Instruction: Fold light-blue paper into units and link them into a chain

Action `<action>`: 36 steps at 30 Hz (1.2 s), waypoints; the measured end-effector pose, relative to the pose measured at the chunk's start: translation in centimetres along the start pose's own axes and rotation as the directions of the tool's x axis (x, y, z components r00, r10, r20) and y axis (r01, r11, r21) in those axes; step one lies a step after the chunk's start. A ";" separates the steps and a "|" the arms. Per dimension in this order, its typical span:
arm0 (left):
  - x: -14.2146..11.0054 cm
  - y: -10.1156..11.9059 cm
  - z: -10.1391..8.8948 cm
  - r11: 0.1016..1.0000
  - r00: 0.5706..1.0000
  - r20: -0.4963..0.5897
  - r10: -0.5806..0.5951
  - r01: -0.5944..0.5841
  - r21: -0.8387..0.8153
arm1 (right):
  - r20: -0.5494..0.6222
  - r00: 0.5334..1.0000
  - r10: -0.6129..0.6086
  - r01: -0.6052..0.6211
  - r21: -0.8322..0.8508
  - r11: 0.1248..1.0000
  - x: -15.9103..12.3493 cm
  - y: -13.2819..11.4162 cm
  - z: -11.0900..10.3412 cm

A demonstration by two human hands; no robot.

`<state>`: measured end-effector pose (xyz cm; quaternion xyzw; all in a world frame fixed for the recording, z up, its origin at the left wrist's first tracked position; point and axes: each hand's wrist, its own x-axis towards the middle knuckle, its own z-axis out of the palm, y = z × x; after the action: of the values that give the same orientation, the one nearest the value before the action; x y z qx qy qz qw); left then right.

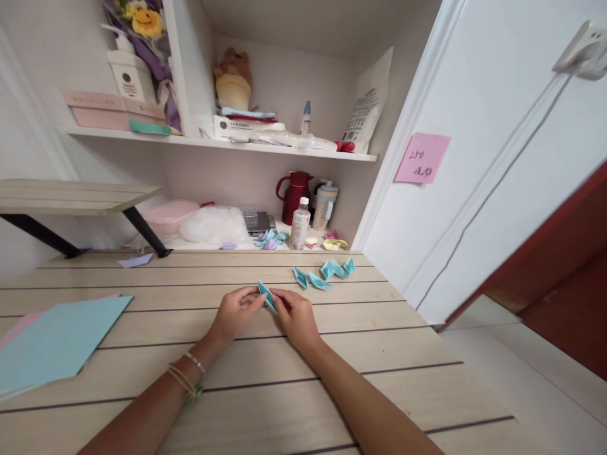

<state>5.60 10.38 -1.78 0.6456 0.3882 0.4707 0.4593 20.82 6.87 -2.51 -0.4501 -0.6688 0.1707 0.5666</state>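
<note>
- the left hand [234,314] and the right hand [298,316] both grasp a small blue folded paper [266,294] by their fingertips, over the middle of the slatted table [265,404].
- the blue boats [319,282] sit on the table, to the right of the held piece and farther back; some touch.
- a bottle [300,226] with a white cap stands upright on the lower shelf, among folded papers; how full it is, i cannot tell.
- behind it are a dark red jug [296,193] and a speckled cup [324,207] with a blue lid, contents hidden; a dark object between them is mostly covered.
- the pink tub [171,216] at the left looks closed, and the plastic bag [215,224] beside it is too cloudy to read inside.
- above, a pump bottle [130,72] rises behind the front wall of a pink box [97,109]; whether it stands inside is unclear.
- the white pouch [367,110] leans at the right, its small print illegible.
- the colored sheets [57,341] are cut off at the left edge.
</note>
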 end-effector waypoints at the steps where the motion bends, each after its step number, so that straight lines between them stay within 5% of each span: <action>1: 0.0 0.1 0.0 1.000 1.000 0.002 0.013 -0.013 0.017 | -0.011 1.000 0.013 -0.013 -0.015 1.000 -0.1 0.0 0.0; 9: -0.6 0.2 0.2 0.934 0.957 0.106 0.269 -0.286 0.214 | 0.066 0.997 0.030 -0.019 -0.154 0.988 -0.5 -0.5 0.1; 15: -0.9 0.2 0.0 0.873 0.917 0.150 0.370 -0.399 0.281 | 0.000 0.994 0.108 -0.108 -0.078 0.991 -0.2 -0.5 -0.2; 22: -1.4 1.6 0.3 0.871 0.903 0.250 0.349 -0.411 0.268 | -0.043 0.992 0.122 -0.125 -0.053 0.991 -0.2 -0.4 -0.3; 27: -1.2 1.0 0.6 0.972 0.972 0.133 0.195 -0.209 0.103 | -0.077 0.987 0.143 -0.148 -0.072 0.986 -0.2 -0.4 -0.3; 30: -1.1 0.6 0.7 0.994 0.978 0.193 0.079 -0.091 0.053 | -0.090 0.984 0.152 -0.159 -0.084 0.984 -0.2 -0.3 -0.2; 33: -1.1 0.5 0.8 0.993 0.964 0.258 0.070 -0.091 0.071 | -0.084 0.983 0.161 -0.167 -0.069 0.984 -0.2 -0.3 -0.2; 36: -0.9 0.2 0.8 0.987 0.979 0.178 0.096 -0.117 0.109 | -0.111 0.971 0.211 -0.218 -0.054 0.975 -0.1 -0.1 -0.2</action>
<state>6.15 9.30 -1.88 0.7298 0.3393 0.4133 0.4259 20.95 6.69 -2.41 -0.5463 -0.5910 0.1851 0.5639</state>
